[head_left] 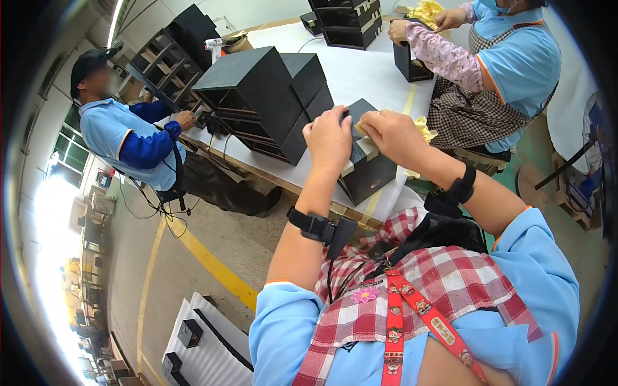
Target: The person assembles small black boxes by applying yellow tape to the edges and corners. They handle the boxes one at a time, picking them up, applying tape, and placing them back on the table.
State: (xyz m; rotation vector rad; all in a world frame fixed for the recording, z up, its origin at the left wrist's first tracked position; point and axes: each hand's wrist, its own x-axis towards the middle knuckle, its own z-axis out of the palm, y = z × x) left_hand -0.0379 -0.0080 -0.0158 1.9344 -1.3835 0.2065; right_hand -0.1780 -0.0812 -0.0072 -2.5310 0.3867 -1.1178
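A black box (372,180) with a round hole in its near face stands in front of me at the table's edge. A pale strip of tape (359,159) runs along its upper edge. My left hand (328,140) is closed at the box's far left edge, its thumb and fingers curled around a dark part there. Beside it, my right hand (394,136) is closed in a pinch over the box top, with a bit of yellowish tape between the fingers. Behind my right wrist lies crumpled yellow tape (425,130), partly hidden by the arm.
Stacked black boxes (257,96) stand left on the white-covered table (360,67), with more boxes (347,22) at the back. A co-worker (508,58) handles a black box at right; another person (129,135) works at left. A fan (582,154) stands right.
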